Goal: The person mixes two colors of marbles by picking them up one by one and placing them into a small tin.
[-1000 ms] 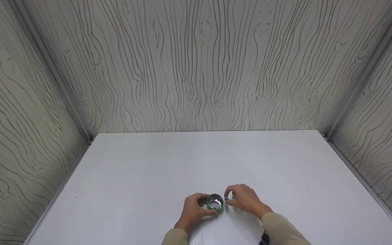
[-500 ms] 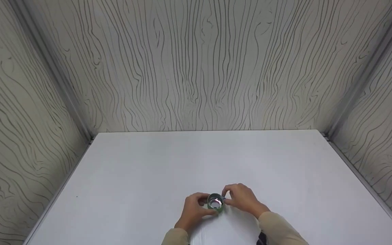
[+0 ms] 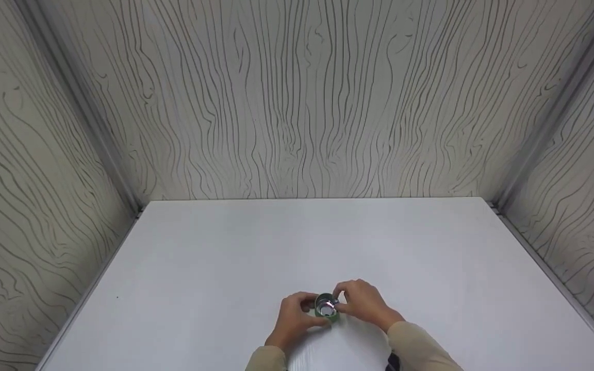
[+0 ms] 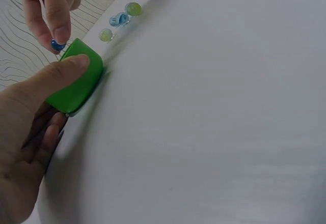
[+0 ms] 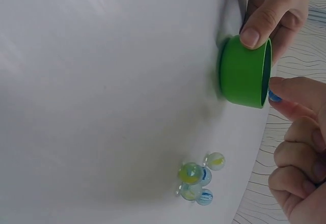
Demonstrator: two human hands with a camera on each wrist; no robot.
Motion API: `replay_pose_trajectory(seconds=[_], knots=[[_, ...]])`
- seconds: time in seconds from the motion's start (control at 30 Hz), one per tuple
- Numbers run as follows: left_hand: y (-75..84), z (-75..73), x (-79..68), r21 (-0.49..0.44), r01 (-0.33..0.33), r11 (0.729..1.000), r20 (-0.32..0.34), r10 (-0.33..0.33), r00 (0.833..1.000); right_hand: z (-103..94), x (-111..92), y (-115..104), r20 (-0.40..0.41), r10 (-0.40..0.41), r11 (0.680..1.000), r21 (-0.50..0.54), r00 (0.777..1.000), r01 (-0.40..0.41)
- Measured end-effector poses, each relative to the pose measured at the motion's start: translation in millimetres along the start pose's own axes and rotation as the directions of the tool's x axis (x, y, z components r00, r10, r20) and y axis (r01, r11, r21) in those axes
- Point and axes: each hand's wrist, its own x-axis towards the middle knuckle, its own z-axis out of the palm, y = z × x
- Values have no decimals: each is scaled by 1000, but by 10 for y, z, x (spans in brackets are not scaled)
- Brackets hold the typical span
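My left hand [image 3: 293, 318] grips a small green cup [image 5: 240, 72] by its side, thumb on the near wall and fingers round the other side. The cup stands upright on the white table, and its inside looks shiny and metallic in the head view. At the cup's rim, thumb and finger of my right hand [image 3: 363, 303] pinch a blue glass marble [image 4: 57, 46]. In the right wrist view this marble is partly covered by the fingertips. Whether anything lies inside the cup, I cannot tell.
Several glass marbles [image 5: 191, 173], clear with yellow-green or blue swirls, lie clustered on the white table [image 3: 214, 257] near my right hand. The head view hides them behind that hand. Wood-patterned panels [image 3: 297, 103] enclose the table at the back and both sides.
Over the last second my right hand has moved left with the blue marble, from beside the cup to its rim. My left hand and the cup have stayed almost still.
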Motion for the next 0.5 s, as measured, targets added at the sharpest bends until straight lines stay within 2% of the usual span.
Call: replay_pose_trajectory(seconds=[0.2, 0.5], knots=[[-22, -5, -3, -30, -30, 999, 8, 31, 999, 18, -9, -3, 2, -7, 1000, -5, 1000, 7], [-13, -2, -4, -21, -17, 1000, 0, 17, 1000, 8, -19, 27, -5, 15, 1000, 17, 1000, -15]])
